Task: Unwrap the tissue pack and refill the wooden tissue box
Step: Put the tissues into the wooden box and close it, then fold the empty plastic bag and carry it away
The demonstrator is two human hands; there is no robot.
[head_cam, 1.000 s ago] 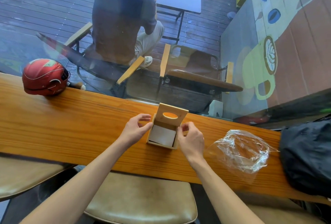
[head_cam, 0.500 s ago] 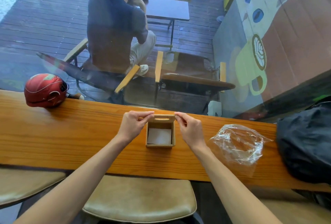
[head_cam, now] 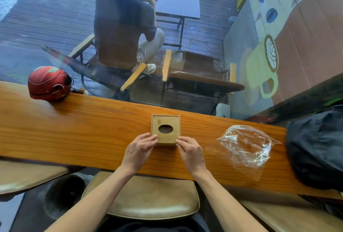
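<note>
Wooden tissue box point(head_cam: 165, 129) at centre of frame, resting on the long wooden counter point(head_cam: 83, 129) with its lid down flat and the oval slot facing up; slot dark, contents not discernible. Left hand point(head_cam: 138, 153) just below and left of the box, thumb and forefinger narrowed onto the lid's near left corner, touching it; right hand point(head_cam: 191, 153) mirrored at the near right corner, fingertips pinched to the lid edge in the same narrow grip; both forearms reaching up from the bottom of the frame. Crumpled clear plastic wrap point(head_cam: 245, 145) lying on the counter right of centre, apart from the box and from the right hand; empty-looking and glossy. Dark bag point(head_cam: 315, 146) at the right edge, sitting on the counter beside the wrap. Red helmet point(head_cam: 49, 83) at the left, on the far edge of the counter, well apart from the box. Padded stool seat point(head_cam: 148, 196) below the counter at lower centre. Beyond the glass in the upper half, a seated person point(head_cam: 122, 26) seen from behind on a chair over wooden decking.
</note>
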